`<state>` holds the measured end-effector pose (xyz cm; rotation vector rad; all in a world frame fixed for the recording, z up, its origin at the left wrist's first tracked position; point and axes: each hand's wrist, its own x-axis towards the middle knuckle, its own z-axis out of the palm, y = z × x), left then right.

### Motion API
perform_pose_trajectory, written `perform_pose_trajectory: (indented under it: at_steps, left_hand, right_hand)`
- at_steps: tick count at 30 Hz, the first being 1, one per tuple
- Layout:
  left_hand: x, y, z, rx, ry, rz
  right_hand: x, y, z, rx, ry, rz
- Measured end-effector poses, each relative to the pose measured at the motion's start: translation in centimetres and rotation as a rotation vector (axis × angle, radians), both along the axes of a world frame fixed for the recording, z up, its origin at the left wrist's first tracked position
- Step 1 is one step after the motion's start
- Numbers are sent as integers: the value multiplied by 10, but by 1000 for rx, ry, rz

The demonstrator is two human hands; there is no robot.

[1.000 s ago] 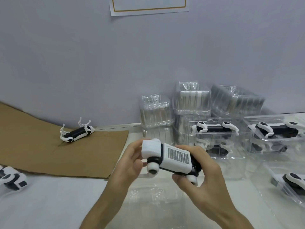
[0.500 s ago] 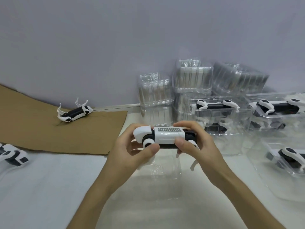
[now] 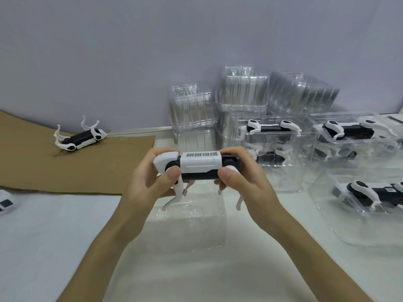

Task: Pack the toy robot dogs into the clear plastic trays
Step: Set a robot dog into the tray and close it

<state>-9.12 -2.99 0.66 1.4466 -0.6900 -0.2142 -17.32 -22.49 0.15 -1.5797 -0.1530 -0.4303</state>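
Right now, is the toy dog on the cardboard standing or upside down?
Upside down: the toy dog lies on its back, legs in the air.

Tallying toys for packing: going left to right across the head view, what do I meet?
Cropped dog → upturned dog → left hand → held dog → right hand → nearest trayed dog.

Both the left hand (image 3: 152,182) and right hand (image 3: 244,182) grip a white-and-black toy robot dog (image 3: 200,165) level above an empty clear plastic tray (image 3: 196,225) on the near table.
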Motion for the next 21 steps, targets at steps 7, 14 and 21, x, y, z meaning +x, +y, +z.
perform_pose_trajectory:
  at_steps: [7, 14, 21]
  left_hand:
    - [4, 5, -3, 39, -6, -91]
    - [-4, -1, -1, -52, -105, -48]
    - [-7, -3, 2, -54, -124, -8]
  right_hand:
    - [-2, 0, -2, -39, -21, 46]
    - [-5, -4, 1, 3, 11, 125]
    - [-3, 4, 3, -15, -15, 17]
